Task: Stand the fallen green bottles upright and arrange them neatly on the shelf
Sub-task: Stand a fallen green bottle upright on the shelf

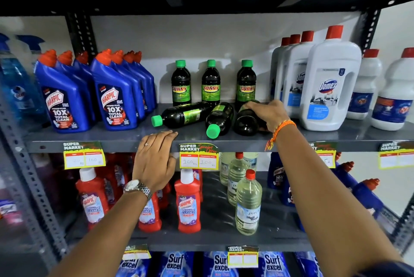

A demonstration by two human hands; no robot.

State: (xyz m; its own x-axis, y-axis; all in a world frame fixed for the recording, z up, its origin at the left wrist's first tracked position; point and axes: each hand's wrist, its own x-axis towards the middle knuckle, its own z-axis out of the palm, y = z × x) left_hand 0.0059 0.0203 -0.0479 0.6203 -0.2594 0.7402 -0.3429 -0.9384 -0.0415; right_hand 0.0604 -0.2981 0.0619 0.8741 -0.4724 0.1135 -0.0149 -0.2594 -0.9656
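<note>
Middle shelf [112,136]: three green-capped bottles stand upright at the back [210,83]. In front, three lie fallen. The left fallen bottle [181,114] points its cap left; the middle one [219,118] points its cap toward us. Of the right fallen bottle [246,123] we see only the dark base; its neck and cap are hidden under our right hand [265,112], which wraps over its body, fingers closed around it. Our left hand [154,160] rests flat and open on the shelf edge, holding nothing, partly covering a price tag [198,158]. Labels on the fallen bottles are hard to read.
</note>
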